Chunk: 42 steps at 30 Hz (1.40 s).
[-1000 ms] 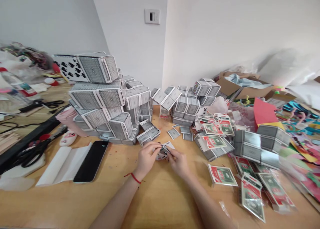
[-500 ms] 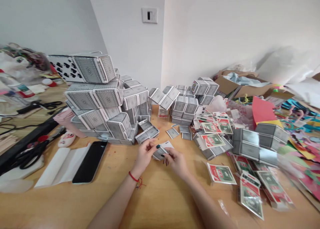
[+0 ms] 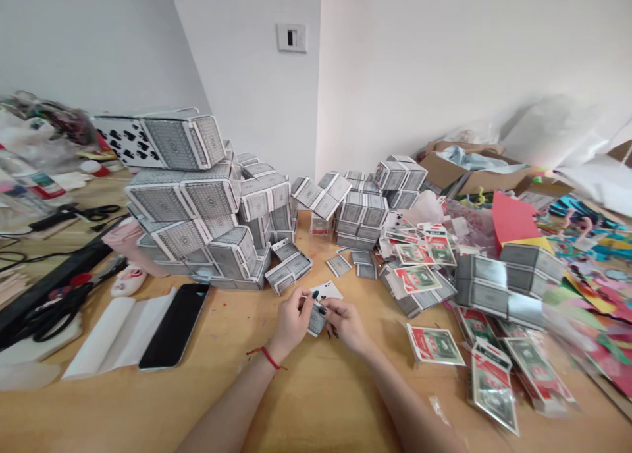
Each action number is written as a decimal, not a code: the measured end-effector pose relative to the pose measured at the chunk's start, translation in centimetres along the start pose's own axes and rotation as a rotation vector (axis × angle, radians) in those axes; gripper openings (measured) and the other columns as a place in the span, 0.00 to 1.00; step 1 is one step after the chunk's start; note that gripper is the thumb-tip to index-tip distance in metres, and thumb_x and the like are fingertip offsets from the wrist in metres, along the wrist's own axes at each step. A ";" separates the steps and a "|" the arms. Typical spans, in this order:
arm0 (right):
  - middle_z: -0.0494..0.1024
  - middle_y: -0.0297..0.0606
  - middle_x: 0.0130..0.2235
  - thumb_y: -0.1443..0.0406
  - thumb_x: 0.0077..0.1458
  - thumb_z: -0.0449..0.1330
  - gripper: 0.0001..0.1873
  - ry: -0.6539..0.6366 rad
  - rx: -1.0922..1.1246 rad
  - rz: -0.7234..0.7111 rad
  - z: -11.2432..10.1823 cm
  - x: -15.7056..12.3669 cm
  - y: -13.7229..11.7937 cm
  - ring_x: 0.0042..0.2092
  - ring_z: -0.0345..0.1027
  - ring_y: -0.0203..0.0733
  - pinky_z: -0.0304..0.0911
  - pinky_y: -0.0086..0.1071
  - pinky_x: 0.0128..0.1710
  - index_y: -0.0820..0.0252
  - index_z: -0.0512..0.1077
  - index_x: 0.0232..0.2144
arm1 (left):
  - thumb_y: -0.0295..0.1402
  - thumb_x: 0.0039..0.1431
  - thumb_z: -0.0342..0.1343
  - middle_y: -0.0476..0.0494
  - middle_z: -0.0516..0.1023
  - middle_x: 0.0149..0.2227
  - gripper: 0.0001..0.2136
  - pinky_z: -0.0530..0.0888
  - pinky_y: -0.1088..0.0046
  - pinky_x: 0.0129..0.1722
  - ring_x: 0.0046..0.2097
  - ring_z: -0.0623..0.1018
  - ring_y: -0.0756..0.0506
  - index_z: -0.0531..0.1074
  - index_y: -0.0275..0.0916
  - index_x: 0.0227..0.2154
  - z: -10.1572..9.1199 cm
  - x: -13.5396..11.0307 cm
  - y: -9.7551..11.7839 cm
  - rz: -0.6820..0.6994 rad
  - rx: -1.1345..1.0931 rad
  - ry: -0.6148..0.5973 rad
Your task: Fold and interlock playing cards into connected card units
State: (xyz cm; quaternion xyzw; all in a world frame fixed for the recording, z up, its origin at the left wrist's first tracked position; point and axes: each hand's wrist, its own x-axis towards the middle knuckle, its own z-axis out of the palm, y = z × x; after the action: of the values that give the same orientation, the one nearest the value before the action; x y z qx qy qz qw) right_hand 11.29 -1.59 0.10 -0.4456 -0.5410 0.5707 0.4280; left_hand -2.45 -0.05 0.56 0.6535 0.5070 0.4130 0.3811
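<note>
My left hand [image 3: 292, 319] and my right hand [image 3: 344, 320] meet over the wooden table [image 3: 296, 400] and pinch a small grey-backed playing card [image 3: 315, 317] between them. A red thread circles my left wrist. A face-up card [image 3: 326, 290] lies just beyond my fingers. A folded-card block [image 3: 289, 270] sits a little farther back. Behind it rises a tall stack of grey card cubes [image 3: 197, 203].
A black phone [image 3: 172, 324] and white paper [image 3: 116, 334] lie to the left, with black scissors [image 3: 47, 311] farther left. Red and green card packs [image 3: 498, 374] litter the right. More card cubes [image 3: 368, 209] stand at the back, beside a cardboard box [image 3: 459, 166] and coloured paper [image 3: 582, 249].
Both hands have drawn slightly toward me and lower in view, still working the card between the fingers. The camera has shifted a little right.
</note>
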 end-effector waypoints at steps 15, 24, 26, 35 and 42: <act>0.58 0.24 0.11 0.51 0.45 0.55 0.19 -0.030 0.156 0.050 -0.5 0.3 -0.4 0.12 0.47 0.27 0.40 0.22 0.12 0.63 0.65 0.23 | 0.42 0.56 0.41 0.53 0.56 0.12 0.20 0.56 0.78 0.17 0.17 0.59 0.54 0.56 0.38 0.12 0.1 0.1 -0.3 -0.048 -0.048 0.073; 0.72 0.34 0.22 0.53 0.43 0.57 0.30 0.653 -0.076 -0.005 -4.9 1.7 1.8 0.14 0.57 0.32 0.51 0.26 0.12 0.64 0.60 0.46 | 0.37 0.45 0.56 0.44 0.69 0.41 0.15 0.69 0.72 0.36 0.38 0.72 0.46 0.69 0.41 0.38 -0.6 0.7 -0.3 0.136 0.345 -0.028; 0.74 0.37 0.25 0.53 0.42 0.57 0.25 0.633 -0.228 -0.018 -5.0 1.6 2.0 0.16 0.61 0.35 0.53 0.27 0.13 0.63 0.65 0.41 | 0.36 0.43 0.58 0.43 0.67 0.42 0.18 0.68 0.71 0.38 0.39 0.72 0.45 0.69 0.42 0.40 -0.5 0.5 -0.2 0.130 0.412 -0.056; 0.71 0.35 0.20 0.55 0.42 0.58 0.14 0.455 -0.351 -0.007 -4.1 1.6 2.2 0.19 0.63 0.36 0.55 0.26 0.17 0.62 0.69 0.21 | 0.35 0.47 0.55 0.43 0.66 0.43 0.16 0.69 0.71 0.37 0.39 0.72 0.46 0.68 0.41 0.41 -0.7 0.4 -0.2 0.157 0.473 -0.145; 0.62 0.28 0.12 0.53 0.45 0.56 0.17 0.421 -0.131 0.072 -5.0 1.5 1.7 0.13 0.53 0.31 0.48 0.24 0.12 0.63 0.67 0.20 | 0.36 0.45 0.57 0.43 0.67 0.42 0.16 0.68 0.70 0.39 0.40 0.72 0.45 0.68 0.41 0.39 -0.6 0.5 -0.1 0.147 0.469 -0.132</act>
State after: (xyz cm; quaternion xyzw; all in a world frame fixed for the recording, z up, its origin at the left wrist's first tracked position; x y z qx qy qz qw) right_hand 15.77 1.01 -1.76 -0.6010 -0.4592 0.4435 0.4809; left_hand -2.99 0.48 0.75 0.7846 0.5143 0.2672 0.2203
